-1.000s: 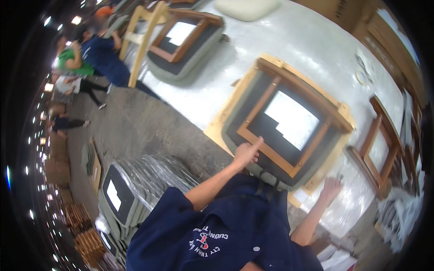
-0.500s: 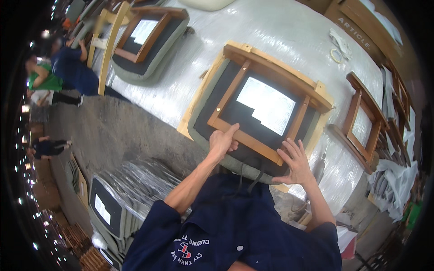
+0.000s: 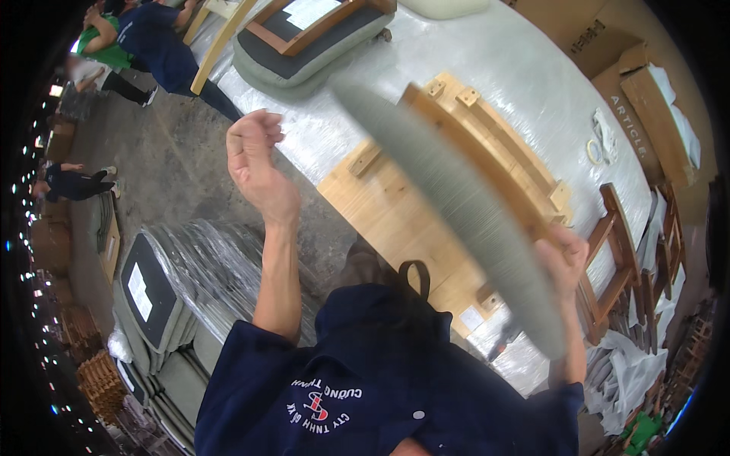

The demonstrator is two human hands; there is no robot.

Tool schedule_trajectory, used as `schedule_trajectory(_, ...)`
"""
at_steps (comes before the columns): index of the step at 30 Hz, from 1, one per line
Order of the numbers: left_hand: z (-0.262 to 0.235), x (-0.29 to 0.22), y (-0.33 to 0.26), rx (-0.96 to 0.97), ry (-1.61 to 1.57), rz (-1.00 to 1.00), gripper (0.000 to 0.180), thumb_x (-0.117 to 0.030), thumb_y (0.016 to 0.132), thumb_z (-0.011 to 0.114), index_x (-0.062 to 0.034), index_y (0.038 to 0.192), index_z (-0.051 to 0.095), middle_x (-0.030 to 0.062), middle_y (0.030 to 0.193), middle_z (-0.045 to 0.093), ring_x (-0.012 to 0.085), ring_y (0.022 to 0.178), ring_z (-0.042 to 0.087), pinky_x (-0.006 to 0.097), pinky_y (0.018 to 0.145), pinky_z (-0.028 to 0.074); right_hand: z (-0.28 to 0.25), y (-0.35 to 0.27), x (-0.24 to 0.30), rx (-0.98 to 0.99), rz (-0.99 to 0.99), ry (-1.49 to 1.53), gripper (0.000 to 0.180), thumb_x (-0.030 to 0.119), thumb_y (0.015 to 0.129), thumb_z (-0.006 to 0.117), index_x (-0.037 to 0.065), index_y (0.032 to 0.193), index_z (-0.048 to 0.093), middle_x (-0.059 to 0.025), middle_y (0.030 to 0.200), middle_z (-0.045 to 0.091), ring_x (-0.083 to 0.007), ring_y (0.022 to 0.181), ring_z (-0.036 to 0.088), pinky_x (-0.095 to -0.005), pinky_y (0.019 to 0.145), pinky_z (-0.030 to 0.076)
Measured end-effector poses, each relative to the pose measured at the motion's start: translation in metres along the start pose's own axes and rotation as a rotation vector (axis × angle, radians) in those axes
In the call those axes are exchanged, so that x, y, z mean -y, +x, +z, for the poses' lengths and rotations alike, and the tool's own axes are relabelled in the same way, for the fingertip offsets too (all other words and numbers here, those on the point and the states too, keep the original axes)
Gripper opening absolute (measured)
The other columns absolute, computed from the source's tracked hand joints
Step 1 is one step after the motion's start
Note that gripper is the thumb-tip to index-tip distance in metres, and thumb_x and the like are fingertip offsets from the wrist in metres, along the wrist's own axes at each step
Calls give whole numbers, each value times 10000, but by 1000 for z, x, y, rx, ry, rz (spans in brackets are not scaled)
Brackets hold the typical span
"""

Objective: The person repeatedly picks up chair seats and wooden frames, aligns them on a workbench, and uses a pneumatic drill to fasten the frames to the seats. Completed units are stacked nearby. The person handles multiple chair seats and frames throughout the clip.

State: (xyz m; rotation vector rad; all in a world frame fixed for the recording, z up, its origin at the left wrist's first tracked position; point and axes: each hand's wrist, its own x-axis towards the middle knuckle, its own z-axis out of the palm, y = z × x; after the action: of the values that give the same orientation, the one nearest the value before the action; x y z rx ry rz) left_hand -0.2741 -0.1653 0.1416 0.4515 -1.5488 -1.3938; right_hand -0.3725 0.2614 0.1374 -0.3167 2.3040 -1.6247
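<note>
A green-grey upholstered chair seat (image 3: 464, 213) is tilted up on edge and blurred by motion, its fabric side toward me. Behind its far side shows a brown wooden frame (image 3: 487, 171). My right hand (image 3: 564, 258) grips this seat at its right end, with part of the fingers hidden. Off to the left, my left hand (image 3: 258, 152) is raised in the air, apart from the seat, its fingers loosely bent and nothing in them. Under the seat lies a light wooden jig board (image 3: 395, 220) with blocks fixed on it.
Another seat with a frame (image 3: 304, 57) lies at the far left of the plastic-covered table (image 3: 304, 125). Brown frames (image 3: 608, 266) and cardboard boxes (image 3: 631, 114) stand at the right. Wrapped seats (image 3: 205, 273) are stacked at the lower left. Co-workers (image 3: 156, 45) stand beyond.
The seat with its frame has been lifted off the jig board and tipped up on edge in my right hand. My left hand has let go and moved up and left.
</note>
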Motion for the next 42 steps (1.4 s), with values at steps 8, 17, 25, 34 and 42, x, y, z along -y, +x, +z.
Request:
schedule_trajectory(8, 63, 152, -161, 258, -1034, -1482, 1112, -906, 834, 312, -87, 1585, 274, 178, 1618, 298, 343, 1455, 326, 536, 1178, 273, -51, -35, -5, -507, 1, 221, 411, 258, 896, 704, 58, 1238, 596, -152, 1182, 615, -258, 1001, 623, -388, 852, 538)
schedule_trajectory(17, 91, 93, -44, 309, -1228, -1042, 1272, -980, 693, 435, -92, 1584, 251, 185, 1590, 313, 391, 1461, 302, 593, 1161, 290, 5, -36, 82, -905, -265, -108, 462, 314, 936, 680, 84, 1315, 551, -177, 1289, 578, -276, 1110, 608, -424, 935, 543)
schedule_trajectory(25, -28, 108, 160, 176, -911, -840, 1198, -750, 684, 764, 36, 1489, 354, 306, 1437, 400, 430, 1402, 360, 580, 1109, 356, 146, 111, 159, -967, -100, -95, 479, 346, 967, 669, 114, 1356, 515, -187, 1381, 541, -312, 1245, 554, -518, 1048, 507)
schedule_trajectory(34, -97, 173, 352, 89, -754, -655, 1062, -660, 815, 722, 65, 1487, 335, 270, 1488, 385, 373, 1418, 368, 504, 1143, 360, 336, 411, 155, -609, -350, 540, 629, 4, 765, 864, -31, 1246, 462, -212, 1117, 648, -256, 978, 673, -383, 870, 606)
schedule_trajectory(42, -99, 273, 430, -133, -337, -849, 1119, -660, 863, 671, 104, 1534, 204, 275, 1529, 374, 354, 1460, 329, 427, 1190, 296, 428, 536, 160, -634, -205, -219, 762, 388, 756, 887, -45, 1278, 541, -249, 1179, 590, -345, 1153, 563, -450, 972, 495)
